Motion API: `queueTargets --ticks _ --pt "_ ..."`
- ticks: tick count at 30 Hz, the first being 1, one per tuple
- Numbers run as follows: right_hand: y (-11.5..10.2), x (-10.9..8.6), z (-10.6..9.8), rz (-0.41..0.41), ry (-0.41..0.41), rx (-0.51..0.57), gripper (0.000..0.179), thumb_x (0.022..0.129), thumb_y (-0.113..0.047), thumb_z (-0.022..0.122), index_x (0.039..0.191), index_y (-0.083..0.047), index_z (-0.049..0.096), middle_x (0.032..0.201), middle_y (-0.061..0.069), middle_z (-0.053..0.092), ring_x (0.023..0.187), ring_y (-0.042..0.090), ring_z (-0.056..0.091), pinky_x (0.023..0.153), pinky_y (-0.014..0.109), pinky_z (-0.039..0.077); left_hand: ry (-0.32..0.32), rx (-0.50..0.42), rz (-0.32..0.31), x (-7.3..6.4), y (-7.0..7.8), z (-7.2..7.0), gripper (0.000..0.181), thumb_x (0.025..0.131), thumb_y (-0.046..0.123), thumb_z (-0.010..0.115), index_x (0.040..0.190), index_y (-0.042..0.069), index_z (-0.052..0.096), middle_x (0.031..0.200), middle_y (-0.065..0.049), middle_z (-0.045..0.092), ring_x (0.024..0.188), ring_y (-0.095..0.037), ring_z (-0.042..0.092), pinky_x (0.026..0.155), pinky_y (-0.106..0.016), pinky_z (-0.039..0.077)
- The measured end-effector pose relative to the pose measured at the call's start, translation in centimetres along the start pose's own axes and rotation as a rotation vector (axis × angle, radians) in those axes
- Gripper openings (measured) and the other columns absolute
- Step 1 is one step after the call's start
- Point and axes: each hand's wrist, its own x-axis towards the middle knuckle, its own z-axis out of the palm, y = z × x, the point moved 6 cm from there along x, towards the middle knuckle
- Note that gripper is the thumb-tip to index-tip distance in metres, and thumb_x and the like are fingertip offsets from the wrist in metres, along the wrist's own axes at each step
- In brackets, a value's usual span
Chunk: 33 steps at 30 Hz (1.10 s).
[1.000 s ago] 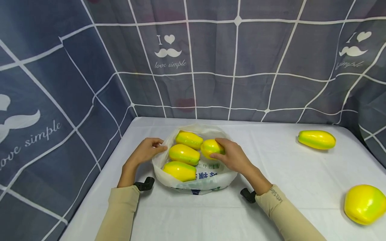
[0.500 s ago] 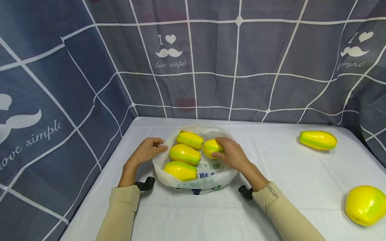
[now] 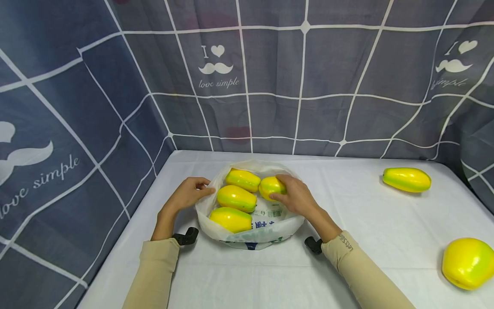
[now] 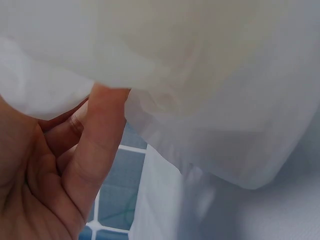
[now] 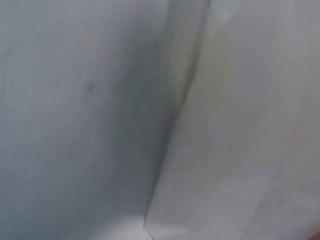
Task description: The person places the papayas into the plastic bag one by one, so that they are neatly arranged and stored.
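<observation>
A white plastic bag with printing sits on the table, its mouth spread wide. My left hand pinches the bag's left rim between thumb and fingers; the left wrist view shows the thumb against the thin white plastic. Inside the bag, my right hand grips a yellow-green papaya at the right side. Three more papayas lie stacked in a column on the bag's left: a far one, a middle one and a near one. The right wrist view shows mostly the bag's outer wall.
Another papaya lies on the white-covered table at the far right. A larger-looking one lies near the right edge. A dark checked curtain stands behind the table and along its left side.
The right hand and the papaya it grips have shifted very slightly within the bag, and the right forearm has drawn a little to the left. The left hand keeps its place on the rim.
</observation>
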Motion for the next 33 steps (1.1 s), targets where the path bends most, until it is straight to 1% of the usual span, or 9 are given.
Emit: queueTargets --ticks 5,7,11,13,20,24,27,33 --pt "0.24 0.02 0.11 -0.015 0.001 0.018 0.063 0.086 -0.026 0.078 0.136 0.004 0.053 0.129 0.019 0.06 0.108 0.032 0.057 0.093 0.049 0.044 0.001 0.001 0.001 -0.15 0.07 -0.04 0.034 0.094 0.024 0.068 0.118 0.0 0.068 0.094 -0.009 0.065 0.091 -0.027 0.057 0.076 -0.037 0.047" --pt "0.26 -0.03 0.11 -0.034 0.0 0.029 0.061 0.086 -0.023 0.078 0.135 0.005 0.053 0.129 0.019 0.059 0.108 0.032 0.057 0.093 0.049 0.044 0.0 0.0 0.001 -0.16 0.04 -0.02 0.034 0.094 0.024 0.068 0.118 0.0 0.068 0.094 -0.009 0.065 0.091 -0.026 0.057 0.076 -0.037 0.047" --pt "0.24 -0.18 0.04 -0.054 -0.006 0.056 0.059 0.085 -0.016 0.077 0.135 0.005 0.054 0.133 0.02 0.057 0.114 0.034 0.056 0.097 0.05 0.042 0.0 -0.001 -0.005 -0.18 -0.06 0.01 0.034 0.094 0.025 0.068 0.118 0.0 0.068 0.094 -0.009 0.065 0.09 -0.026 0.056 0.076 -0.036 0.047" --pt "0.21 -0.24 -0.04 -0.047 -0.01 0.063 0.059 0.085 -0.014 0.077 0.135 0.005 0.054 0.134 0.021 0.057 0.117 0.035 0.055 0.099 0.051 0.041 0.0 -0.001 -0.008 -0.18 -0.11 0.02 0.034 0.094 0.024 0.068 0.118 0.0 0.068 0.095 -0.009 0.065 0.091 -0.027 0.056 0.076 -0.036 0.047" --pt "0.37 0.06 -0.57 0.003 0.016 0.053 0.058 0.084 -0.015 0.078 0.133 0.003 0.054 0.13 0.019 0.059 0.113 0.036 0.056 0.098 0.051 0.041 0.004 0.0 -0.003 -0.07 0.01 0.02 0.036 0.094 0.025 0.068 0.119 -0.001 0.067 0.097 -0.01 0.065 0.093 -0.027 0.056 0.078 -0.037 0.047" --pt "0.48 0.16 -0.62 -0.003 0.024 0.042 0.056 0.085 -0.015 0.079 0.133 0.003 0.056 0.133 0.02 0.058 0.116 0.037 0.055 0.1 0.052 0.04 0.003 -0.002 0.004 0.03 0.06 0.0 0.037 0.094 0.025 0.068 0.12 -0.001 0.067 0.097 -0.01 0.065 0.094 -0.027 0.057 0.078 -0.037 0.048" --pt "0.58 0.19 -0.52 -0.012 0.03 0.036 0.056 0.085 -0.015 0.078 0.133 0.003 0.056 0.136 0.021 0.055 0.122 0.039 0.052 0.102 0.053 0.038 0.003 -0.001 0.005 0.05 0.02 0.04 0.036 0.094 0.025 0.068 0.119 -0.001 0.067 0.096 -0.01 0.065 0.093 -0.027 0.057 0.077 -0.037 0.048" --pt "0.59 0.18 -0.25 -0.016 0.021 0.011 0.058 0.088 -0.019 0.075 0.136 0.005 0.053 0.14 0.023 0.052 0.129 0.041 0.047 0.107 0.053 0.033 0.007 0.002 0.002 0.04 0.02 0.12 0.034 0.094 0.024 0.069 0.117 -0.001 0.069 0.095 -0.01 0.065 0.092 -0.028 0.056 0.076 -0.035 0.047"
